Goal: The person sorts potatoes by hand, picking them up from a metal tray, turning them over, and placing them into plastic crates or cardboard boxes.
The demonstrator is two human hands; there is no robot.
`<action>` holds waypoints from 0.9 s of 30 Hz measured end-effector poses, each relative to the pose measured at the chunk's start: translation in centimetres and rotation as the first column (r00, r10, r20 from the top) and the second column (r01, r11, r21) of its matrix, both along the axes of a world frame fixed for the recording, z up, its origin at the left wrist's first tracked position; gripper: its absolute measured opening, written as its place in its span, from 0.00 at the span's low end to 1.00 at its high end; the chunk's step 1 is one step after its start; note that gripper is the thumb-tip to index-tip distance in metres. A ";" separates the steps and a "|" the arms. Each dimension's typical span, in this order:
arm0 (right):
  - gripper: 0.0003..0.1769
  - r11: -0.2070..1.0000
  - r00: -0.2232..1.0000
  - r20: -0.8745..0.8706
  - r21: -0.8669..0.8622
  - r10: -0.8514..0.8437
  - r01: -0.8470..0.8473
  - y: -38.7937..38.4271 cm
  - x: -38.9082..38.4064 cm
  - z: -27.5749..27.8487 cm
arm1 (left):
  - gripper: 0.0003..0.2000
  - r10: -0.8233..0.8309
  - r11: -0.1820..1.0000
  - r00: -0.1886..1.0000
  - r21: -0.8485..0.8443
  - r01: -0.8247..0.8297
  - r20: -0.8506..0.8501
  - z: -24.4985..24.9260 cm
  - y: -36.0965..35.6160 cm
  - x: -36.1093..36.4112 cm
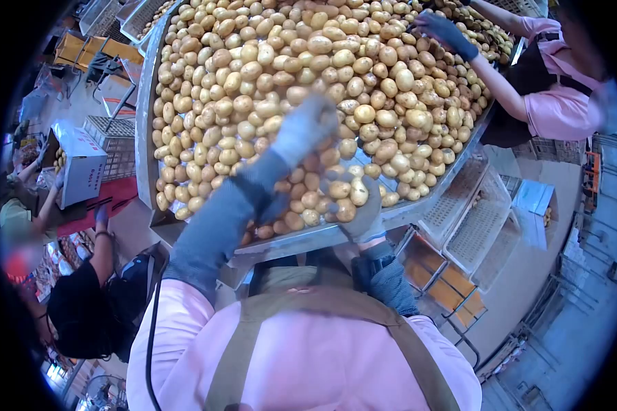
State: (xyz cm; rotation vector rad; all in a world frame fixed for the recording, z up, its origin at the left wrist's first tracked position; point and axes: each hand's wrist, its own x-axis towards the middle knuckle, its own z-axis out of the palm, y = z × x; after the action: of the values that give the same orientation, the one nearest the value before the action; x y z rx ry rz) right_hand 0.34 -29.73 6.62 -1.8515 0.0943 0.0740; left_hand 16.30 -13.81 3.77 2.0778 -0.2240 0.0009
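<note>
At the near edge, a pink shirt [301, 356] and brown apron straps [234, 359] are seen. The right hand [367, 211], in a grey glove, is placed at the table's near rim; it is curled, with a few potatoes [358, 192] held at its inner side, its fingers partly hidden. A dark watch [378, 256] is worn at that wrist. The left hand [306, 127], gloved and with a long grey-blue sleeve cover [211, 222], is reached farther out over the potatoes. It is motion-blurred: the fingers look bent in, but whether anything is held cannot be told.

The potatoes are spread over the table [144, 123], densely toward the far side, with small bare patches near the right hand. They are bounded by a raised metal rim.

Beyond the right side of the table, pale plastic crates [478, 229] are set low, near orange-topped stools [459, 294] and an open light-blue box [532, 211]. At the left, a white box [83, 168] with red print is seen beside a grey crate [120, 152]; a person in black [82, 312] is placed nearer.

At the far right, a co-worker's gloved hand [447, 34] is held over the potatoes, a pink sleeve [559, 115] being visible. More crates [138, 26] are seen at the far left.
</note>
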 end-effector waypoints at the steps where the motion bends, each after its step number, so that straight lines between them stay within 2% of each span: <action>1: 0.26 0.983 0.996 -0.076 0.179 -0.036 0.049 -0.1 0.0 1.3 | 0.08 -0.144 0.989 0.985 -0.044 0.141 -0.093 1.5 0.4 -1.9; 2: 0.25 0.931 0.986 -0.155 0.348 -0.055 0.107 -0.2 0.2 2.7 | 0.09 -0.095 0.985 0.988 -0.152 0.076 -0.123 0.5 0.8 -3.1; 3: 0.24 0.975 0.997 -0.074 0.217 -0.033 0.048 -0.7 0.2 2.2 | 0.10 -0.052 0.967 0.987 -0.255 0.011 -0.154 -0.6 1.3 -3.6; 4: 0.24 0.997 1.000 0.006 0.075 -0.010 0.009 -1.3 0.3 1.7 | 0.13 0.108 0.985 0.981 -0.116 -0.128 -0.162 -0.1 2.3 -1.8; 5: 0.24 1.000 0.998 0.055 0.010 0.019 -0.020 -1.8 0.2 1.7 | 0.16 0.263 0.965 0.953 0.025 -0.263 -0.151 1.0 3.4 1.1; 7: 0.24 0.990 0.988 0.139 -0.135 0.069 -0.050 -2.4 -0.1 1.1 | 0.23 0.091 0.905 0.990 0.406 -0.126 0.105 3.2 5.5 7.1; 9: 0.23 0.958 0.971 0.218 -0.284 0.102 -0.037 -2.8 -0.7 -0.8 | 0.26 -0.115 0.755 0.993 0.649 0.096 -0.013 0.8 5.0 11.5; 11: 0.21 0.996 0.999 0.029 0.084 0.021 -0.023 -1.4 -1.4 -3.1 | 0.23 -0.156 0.516 0.988 0.852 0.093 -0.014 -0.3 2.8 13.0; 12: 0.20 0.934 0.990 -0.140 0.351 -0.021 0.070 -0.4 -1.6 -1.9 | 0.21 -0.139 0.503 0.990 0.862 0.072 -0.002 -1.1 2.2 13.8; 13: 0.19 0.793 0.953 -0.303 0.577 -0.013 0.195 0.8 -1.3 0.3 | 0.21 -0.088 0.592 0.992 0.797 0.122 -0.086 0.3 2.2 13.2; 15: 0.18 0.577 0.910 -0.413 0.750 0.027 0.323 0.6 -1.0 1.5 | 0.22 -0.004 0.878 0.997 0.477 0.041 -0.078 0.3 3.9 11.7; 16: 0.17 0.564 0.921 -0.388 0.762 0.005 0.318 0.1 -1.0 1.2 | 0.23 -0.040 0.968 0.992 0.240 0.068 -0.120 -0.4 4.6 10.3; 17: 0.16 0.675 0.956 -0.292 0.697 -0.042 0.242 -0.6 -1.6 0.4 | 0.24 -0.091 0.996 0.983 -0.011 0.090 -0.163 -0.9 4.8 8.4; 19: 0.14 0.863 0.987 -0.093 0.480 -0.130 0.159 -2.1 -2.8 -1.2 | 0.23 -0.181 0.941 0.923 -0.333 0.062 -0.339 0.7 4.7 3.0; 20: 0.14 0.826 0.985 -0.112 0.538 -0.130 0.170 -3.0 -2.9 -0.8 | 0.23 -0.240 0.959 0.959 -0.189 0.210 -0.152 0.7 4.7 0.5; 21: 0.13 0.785 0.983 -0.132 0.592 -0.128 0.182 -3.9 -3.2 -0.2 | 0.24 -0.324 0.946 0.946 -0.021 0.325 0.030 -0.1 4.5 -1.5; 22: 0.18 0.817 0.982 -0.120 0.545 -0.145 0.187 -4.6 -3.3 0.7 | 0.28 -0.304 0.942 0.952 -0.136 0.305 0.030 -0.6 4.0 -2.8; 23: 0.23 0.847 0.981 -0.108 0.495 -0.161 0.193 -5.4 -3.4 1.5 | 0.29 -0.360 0.839 0.933 -0.428 0.335 0.025 -1.1 3.2 -3.3; 24: 0.29 0.874 0.979 -0.096 0.443 -0.177 0.201 -6.2 -3.5 2.2 | 0.31 -0.416 0.654 0.909 -0.683 0.326 0.035 -0.6 1.9 -3.4; 25: 0.29 0.887 0.978 -0.077 0.411 -0.195 0.209 -6.7 -3.7 2.8 | 0.33 -0.463 0.408 0.884 -0.872 0.272 0.060 0.1 0.5 -3.4; 26: 0.29 0.854 0.977 -0.075 0.475 -0.201 0.212 -6.8 -3.9 3.4 | 0.33 -0.495 0.466 0.868 -0.835 0.291 0.026 0.7 0.2 -3.6; 27: 0.30 0.739 0.977 -0.100 0.640 -0.188 0.208 -6.8 -4.3 3.8 | 0.25 -0.488 0.633 0.841 -0.758 0.156 -0.235 2.5 -0.9 -3.4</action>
State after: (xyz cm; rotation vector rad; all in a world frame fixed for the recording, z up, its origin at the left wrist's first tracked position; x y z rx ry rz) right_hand -3.91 -36.54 10.42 -1.1278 0.2548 -0.0174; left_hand 12.93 -14.67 6.29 1.1689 -0.2820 -0.5163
